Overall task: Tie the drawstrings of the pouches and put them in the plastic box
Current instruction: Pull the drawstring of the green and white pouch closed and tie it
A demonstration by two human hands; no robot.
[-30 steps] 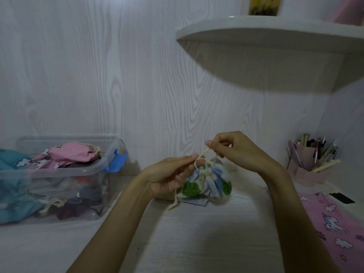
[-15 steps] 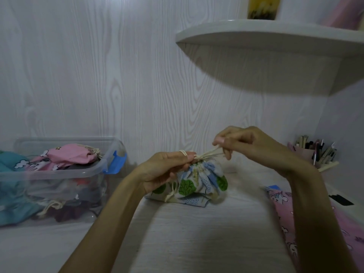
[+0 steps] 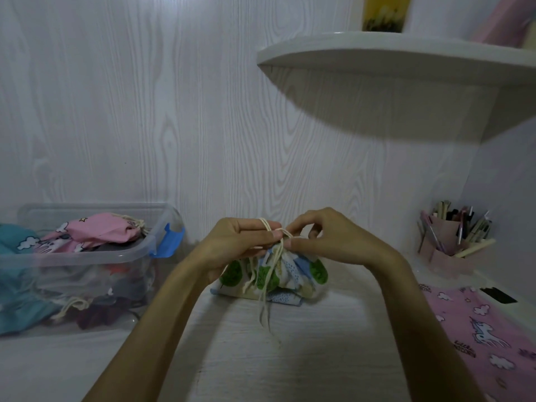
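A white wood-grain desk (image 3: 319,358) runs along a matching wall, with a rounded white shelf (image 3: 406,58) jutting out above on the right; at the left edge of the desk stands a clear plastic box (image 3: 87,256) with a blue latch (image 3: 169,240), already holding several cloth pouches, a pink one (image 3: 107,230) on top and a teal one (image 3: 14,242) beside it; at the lower right lies a pink unicorn-print cloth (image 3: 487,335), and behind it, by the wall, a pink pen holder (image 3: 446,242) full of pens and pencils.

The pouch (image 3: 290,271) being worked on sits on the desk near the middle, well apart from the box; it is pale fabric printed with green trees and blue patches, its mouth gathered into tight pleats at the top, its lower edge spread flat on the desk.

Both hands meet just above the gathered mouth; the left hand (image 3: 240,245) curls round the cream drawstring (image 3: 274,256), a loop of which crosses over its forefinger; the right hand (image 3: 327,236) pinches the cord between thumb and forefinger close to the left fingertips; the loose ends hang down across the front of the pouch to the desk.
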